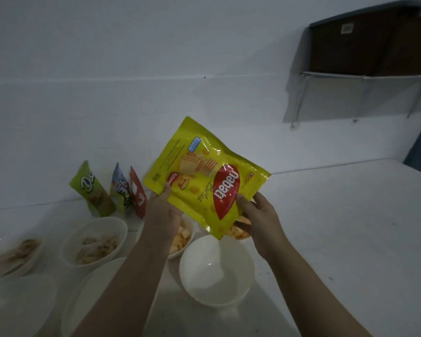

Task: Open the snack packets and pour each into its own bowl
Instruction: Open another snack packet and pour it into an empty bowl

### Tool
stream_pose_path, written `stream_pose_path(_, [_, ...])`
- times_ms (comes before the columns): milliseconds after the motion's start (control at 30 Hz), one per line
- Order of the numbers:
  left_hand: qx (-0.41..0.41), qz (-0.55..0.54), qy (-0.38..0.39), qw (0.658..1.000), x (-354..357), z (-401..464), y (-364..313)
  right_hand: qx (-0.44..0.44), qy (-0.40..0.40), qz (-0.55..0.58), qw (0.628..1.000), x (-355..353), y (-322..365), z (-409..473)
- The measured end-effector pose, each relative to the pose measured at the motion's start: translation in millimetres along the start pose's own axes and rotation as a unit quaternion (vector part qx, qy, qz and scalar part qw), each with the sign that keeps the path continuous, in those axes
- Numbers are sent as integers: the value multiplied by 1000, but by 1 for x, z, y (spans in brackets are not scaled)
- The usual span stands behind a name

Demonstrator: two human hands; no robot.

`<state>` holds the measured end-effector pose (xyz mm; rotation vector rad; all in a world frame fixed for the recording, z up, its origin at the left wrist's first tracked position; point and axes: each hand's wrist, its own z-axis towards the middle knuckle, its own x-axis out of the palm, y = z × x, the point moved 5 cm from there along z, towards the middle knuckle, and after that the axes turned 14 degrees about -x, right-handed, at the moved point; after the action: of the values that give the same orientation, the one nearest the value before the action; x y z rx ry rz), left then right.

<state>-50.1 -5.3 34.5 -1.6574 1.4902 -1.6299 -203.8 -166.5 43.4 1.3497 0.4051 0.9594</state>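
While both hands hold it in the air, the yellow Nabati packet hangs upside down and tilted, its lowest corner pointing down over the rim of an unfilled white bowl on the white table. The left hand pinches the packet's left edge, thumb on the printed face and fingers behind. The right hand grips the lower right edge, fingers curled round it, so most of the packet stands above and between the two grips. Behind the hands sit two bowls of orange snack pieces, partly hidden. Further left, a bowl of pale snacks and three more packets lean against the wall.
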Motion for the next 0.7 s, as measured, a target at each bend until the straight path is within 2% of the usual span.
stream_pose_path(67, [-2, 25, 16, 1000, -2, -6, 3, -21, -1, -37, 999, 1, 2, -14])
stream_pose_path(167, [-12, -14, 99, 995, 11, -18, 13, -92, -64, -91, 990, -15, 21, -31])
stream_pose_path(267, [-22, 0, 121, 992, 31, -35, 36, -129, -132, -103, 977, -46, 41, -55])
stream_pose_path(433, [-83, 71, 179, 978, 85, -70, 91, -148, -257, -99, 950, -121, 72, -108])
stream_pose_path(700, [-144, 153, 285, 935, 191, -138, 175, -167, -383, -109, 902, -244, 105, -189])
